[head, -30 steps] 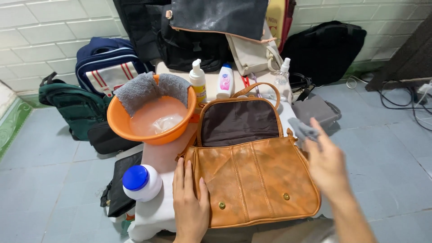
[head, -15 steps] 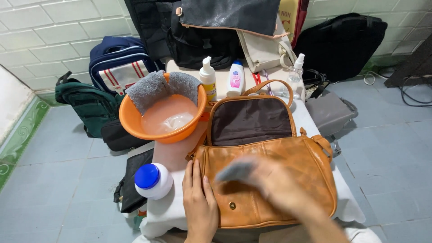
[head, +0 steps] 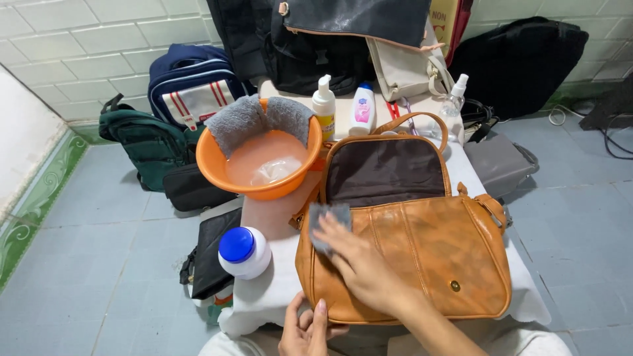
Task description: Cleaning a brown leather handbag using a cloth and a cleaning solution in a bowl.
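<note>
A tan leather handbag (head: 428, 244) lies on a small white-covered table (head: 270, 290), its flap folded back to show a dark lining (head: 386, 171). My right hand (head: 359, 264) presses a small grey cloth (head: 328, 221) against the bag's upper left front. My left hand (head: 306, 333) rests at the bag's lower left edge by the table's near side, fingers loosely curled with nothing seen in them.
An orange basin (head: 221, 178) of cloudy water with grey cloths over its rim stands at the table's left. A white jar with a blue lid (head: 242, 252), a pump bottle (head: 324, 109), a white bottle (head: 362, 109) and a spray bottle (head: 453, 99) stand around. Several bags crowd the floor and wall.
My right hand swept from the bag's right side across to its upper left, carrying the grey cloth. My left hand slid down from the bag's left side to its lower edge.
</note>
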